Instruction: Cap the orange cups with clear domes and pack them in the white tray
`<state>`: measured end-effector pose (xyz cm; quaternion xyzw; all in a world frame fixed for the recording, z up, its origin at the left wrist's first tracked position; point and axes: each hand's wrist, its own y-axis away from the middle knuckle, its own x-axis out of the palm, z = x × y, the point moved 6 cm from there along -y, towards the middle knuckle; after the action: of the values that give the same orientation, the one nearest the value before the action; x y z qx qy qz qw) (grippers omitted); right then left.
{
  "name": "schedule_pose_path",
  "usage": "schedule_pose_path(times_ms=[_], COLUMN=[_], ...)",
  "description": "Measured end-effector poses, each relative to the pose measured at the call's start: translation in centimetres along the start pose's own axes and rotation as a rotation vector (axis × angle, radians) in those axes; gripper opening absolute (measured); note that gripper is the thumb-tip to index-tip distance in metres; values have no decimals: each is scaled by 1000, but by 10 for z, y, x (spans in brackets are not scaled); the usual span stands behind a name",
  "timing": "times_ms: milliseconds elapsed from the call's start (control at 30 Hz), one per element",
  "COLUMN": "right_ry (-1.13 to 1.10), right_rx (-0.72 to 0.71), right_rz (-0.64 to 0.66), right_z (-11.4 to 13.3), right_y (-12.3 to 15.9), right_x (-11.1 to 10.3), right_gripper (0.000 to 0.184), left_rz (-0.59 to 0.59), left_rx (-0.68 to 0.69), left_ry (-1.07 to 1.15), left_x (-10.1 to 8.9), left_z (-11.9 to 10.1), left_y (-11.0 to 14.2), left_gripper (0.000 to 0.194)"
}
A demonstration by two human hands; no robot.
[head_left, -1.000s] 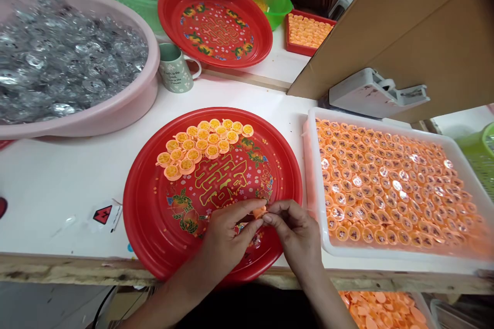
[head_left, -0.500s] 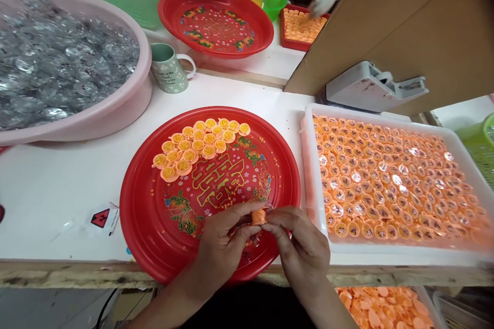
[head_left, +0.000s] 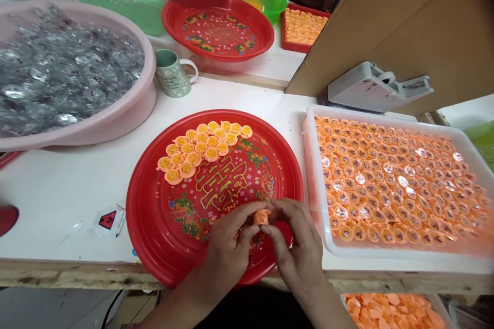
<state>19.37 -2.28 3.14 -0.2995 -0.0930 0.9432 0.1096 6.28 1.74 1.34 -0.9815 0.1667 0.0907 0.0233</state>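
Over the near right part of a red round tray (head_left: 148, 236), my left hand (head_left: 227, 241) and my right hand (head_left: 299, 239) pinch a small orange toy cup (head_left: 261, 217) between thumbs and fingers. Its mouth seems to face away, and the fingertips partly cover it. Several orange cups with yellow tops (head_left: 200, 146) sit in rows at the tray's far left side. To the right, a white plastic tray (head_left: 326, 226) is packed with similar orange cups (head_left: 370, 185), each with a shiny dark-printed insert.
A pink basin (head_left: 148, 69) of clear-wrapped pieces stands left, beside a green mug (head_left: 173, 74). Behind are another red tray (head_left: 218, 31), a green bowl (head_left: 264, 2) and a co-worker. A cardboard panel (head_left: 409, 20) and tape dispenser (head_left: 376, 87) stand at the right rear. Orange parts (head_left: 389, 311) lie below the table edge.
The cup has tilted slightly between my fingers, showing more of its side. The co-worker's gloved hand has left the small red tray. The whole view has shifted a little.
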Motion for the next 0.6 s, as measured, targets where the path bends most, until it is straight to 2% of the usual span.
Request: schedule_pose_path(times_ms=[100, 200, 267, 367, 433, 500, 567, 600], right_ry=[48, 56, 22, -128, -268, -369, -403, -397], right_rx=[-7, 13, 59, 232, 382, 506, 573, 583], right_rz=[51, 7, 9, 58, 64, -14, -163, -256], right_z=[-2, -11, -20, -42, -60, -81, -103, -115], right_y=[4, 5, 1, -6, -8, -7, -4, -2], right_x=[11, 19, 23, 16, 0, -29, -71, -96], right_gripper=[23, 21, 17, 17, 23, 30, 34, 36], left_rz=[-60, -72, -6, 192, 194, 47, -56, -72], left_rx=[-45, -62, -72, -73, -43, 35, 91, 118], left_ry=[31, -33, -66, -82, -275, -604, -749, -772], left_x=[5, 8, 9, 8, -5, -24, -33, -30], left_z=[12, 17, 14, 8, 6, 1, -6, -10], left_y=[5, 6, 0, -23, -52, -89, -126, -144], left_gripper=[28, 25, 26, 31, 28, 18, 18, 16])
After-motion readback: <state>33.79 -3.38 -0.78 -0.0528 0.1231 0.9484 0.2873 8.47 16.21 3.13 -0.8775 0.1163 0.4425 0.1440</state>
